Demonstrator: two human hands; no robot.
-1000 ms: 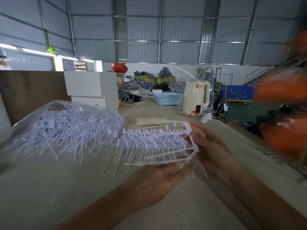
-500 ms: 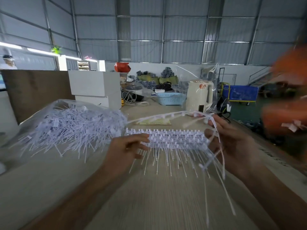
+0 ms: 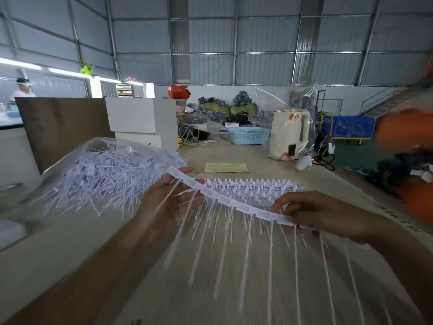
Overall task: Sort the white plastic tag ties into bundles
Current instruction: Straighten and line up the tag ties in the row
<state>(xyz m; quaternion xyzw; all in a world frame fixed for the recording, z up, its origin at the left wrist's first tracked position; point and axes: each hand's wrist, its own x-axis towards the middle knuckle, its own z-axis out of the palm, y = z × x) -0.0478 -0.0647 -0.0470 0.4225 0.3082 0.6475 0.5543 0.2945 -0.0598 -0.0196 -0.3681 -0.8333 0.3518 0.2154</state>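
I hold one strip of joined white tag ties [image 3: 230, 202] above the table, its thin tails hanging down. My left hand [image 3: 167, 201] pinches the strip's upper left end. My right hand [image 3: 314, 213] grips its lower right end. Behind the strip, a stack of tie strips [image 3: 251, 186] lies flat on the table. A big heap of loose white tag ties [image 3: 110, 175] sits to the left in a clear plastic bag.
A yellow-green paper slip [image 3: 226, 167] lies beyond the stack. Further back stand white boxes [image 3: 143, 124], a blue basket [image 3: 248, 135] and a cream kettle [image 3: 289, 132] in plastic. A blurred orange shape [image 3: 412, 160] fills the right edge.
I have set the stack of strips down on the table and lifted a single strip off it, stretched between both hands. The camera has turned slightly left.
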